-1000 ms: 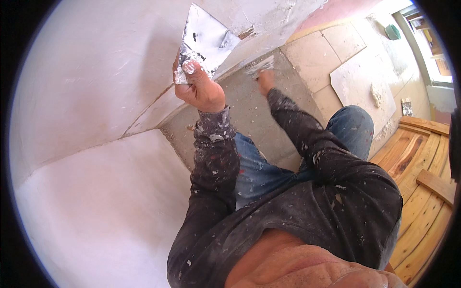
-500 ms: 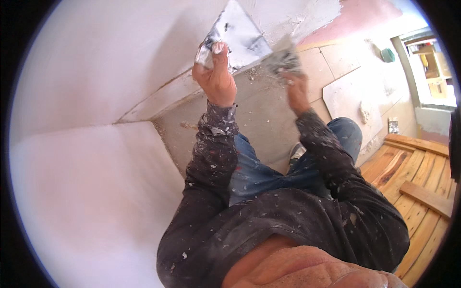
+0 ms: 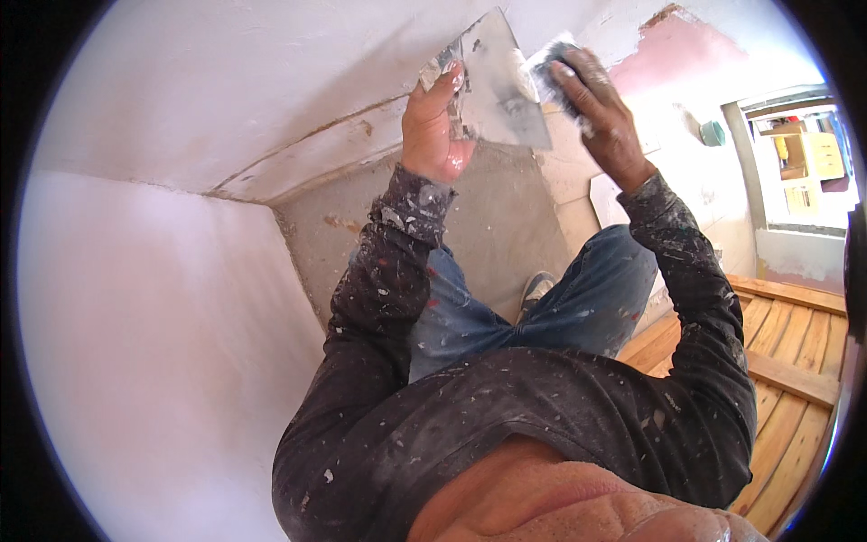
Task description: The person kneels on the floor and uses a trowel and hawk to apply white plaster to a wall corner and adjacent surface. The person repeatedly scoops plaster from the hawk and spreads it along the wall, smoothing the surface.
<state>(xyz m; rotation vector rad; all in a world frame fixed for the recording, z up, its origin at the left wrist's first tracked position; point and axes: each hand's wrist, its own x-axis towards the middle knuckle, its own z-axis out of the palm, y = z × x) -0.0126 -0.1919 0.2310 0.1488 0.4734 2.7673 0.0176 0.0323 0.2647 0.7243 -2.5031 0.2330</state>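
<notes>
My left hand (image 3: pixel 435 126) is closed on a wide metal plaster blade (image 3: pixel 497 86) streaked with white compound, raised before the white wall (image 3: pixel 316 63). Just right of it, my right hand (image 3: pixel 607 113) grips a smaller putty knife (image 3: pixel 553 70) coated with white paste, its head at the wide blade's right edge; whether they touch I cannot tell. White paste also marks the fingers of my left hand.
Below are grey bare floor (image 3: pixel 379 244) and beige tiles (image 3: pixel 578 212). A wooden slatted panel (image 3: pixel 786 415) lies at the right. A green container (image 3: pixel 712 133) sits farther back near a window (image 3: pixel 799 158). My jean-clad knees are bent beneath me.
My right hand has risen from low near the floor and moved rightward with the putty knife, up beside the wide blade. My left hand has shifted right, its blade turning slightly.
</notes>
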